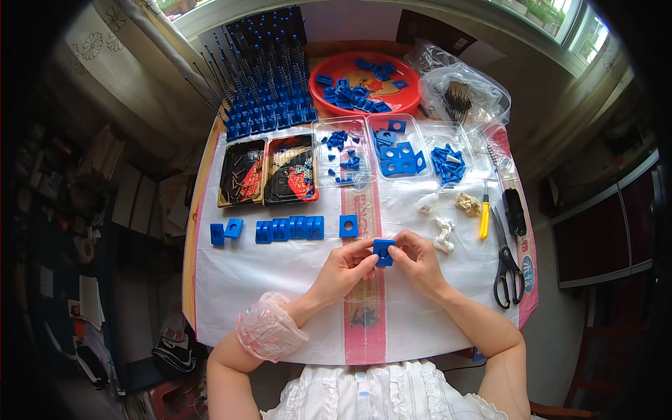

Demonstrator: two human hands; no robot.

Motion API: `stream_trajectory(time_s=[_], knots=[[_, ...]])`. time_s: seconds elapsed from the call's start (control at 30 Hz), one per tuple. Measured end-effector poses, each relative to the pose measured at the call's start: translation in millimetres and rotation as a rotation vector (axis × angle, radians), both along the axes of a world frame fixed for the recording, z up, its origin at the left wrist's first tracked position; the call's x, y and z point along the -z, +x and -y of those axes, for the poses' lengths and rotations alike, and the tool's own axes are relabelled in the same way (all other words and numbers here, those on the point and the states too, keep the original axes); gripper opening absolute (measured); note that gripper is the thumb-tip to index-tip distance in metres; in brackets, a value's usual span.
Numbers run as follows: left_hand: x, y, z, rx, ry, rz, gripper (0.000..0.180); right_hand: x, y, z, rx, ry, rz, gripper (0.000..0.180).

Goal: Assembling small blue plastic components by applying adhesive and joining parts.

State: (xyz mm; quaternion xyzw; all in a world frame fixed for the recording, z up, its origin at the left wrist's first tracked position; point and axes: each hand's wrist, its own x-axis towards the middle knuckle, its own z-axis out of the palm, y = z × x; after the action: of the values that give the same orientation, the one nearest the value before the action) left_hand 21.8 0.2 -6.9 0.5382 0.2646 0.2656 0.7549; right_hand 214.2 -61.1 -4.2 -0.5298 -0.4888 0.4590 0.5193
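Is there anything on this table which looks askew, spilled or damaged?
One thing: left of the row of four blue pieces, a square blue piece sits at an angle, while the row is roughly straight. No spill or damage is evident.

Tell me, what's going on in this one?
A person's left hand and right hand together hold a small blue piece over a covered table. Just beyond the hands lies a blue square plate with a hole, and to its left a row of blue pieces. At the back, a red tray holds more blue parts. Black-handled scissors and a yellow-handled tool lie to the right.
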Motion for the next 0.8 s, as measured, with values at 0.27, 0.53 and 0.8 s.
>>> stream_trajectory(time_s=[0.27, 0.53, 0.8], knots=[[-4, 1, 1, -0.002, 0.020, -0.028, 0.038, -2, -2, -1, 0.014, 0.010, 0.016, 0.011], [0, 1, 0, 0.008, -0.002, 0.011, 0.038, 2, 0, -1, 0.019, 0.009, 0.013, 0.011], [-2, 0, 0, 0.033, 0.017, 0.004, 0.038, 5, -1, -1, 0.023, 0.037, -0.003, 0.013]])
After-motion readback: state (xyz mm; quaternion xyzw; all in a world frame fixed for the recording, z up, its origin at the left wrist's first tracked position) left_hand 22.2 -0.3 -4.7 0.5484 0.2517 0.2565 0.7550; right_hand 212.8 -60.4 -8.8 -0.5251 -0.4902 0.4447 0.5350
